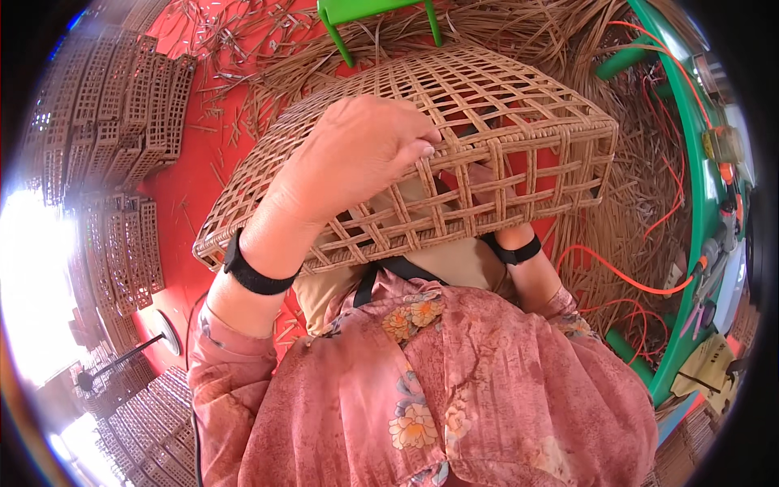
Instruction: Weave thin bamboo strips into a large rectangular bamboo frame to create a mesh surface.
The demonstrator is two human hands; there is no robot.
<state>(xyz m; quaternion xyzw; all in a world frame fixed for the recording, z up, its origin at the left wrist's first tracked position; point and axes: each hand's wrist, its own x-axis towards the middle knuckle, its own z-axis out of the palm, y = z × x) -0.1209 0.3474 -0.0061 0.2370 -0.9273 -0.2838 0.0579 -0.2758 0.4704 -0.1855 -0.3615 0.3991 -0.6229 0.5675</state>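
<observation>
An open-weave basket of brown wicker strips lies on my lap, its wide lattice face up and a narrower lattice side toward me. My left hand reaches over the near top edge. Its thumb and forefinger are pinched together at the bound edge, closed on the weave there; the other fingers are mostly hidden behind the hand. My right hand is inside the basket, behind the near side's lattice. Strips cover much of it, so its fingers cannot be made out. Both wrists wear black bands.
Loose brown strips cover the floor at right and beyond. A green stool stands ahead. Stacked woven baskets rise at left, near a metal stand. At right, a green-edged table holds tools; an orange hose hangs from it.
</observation>
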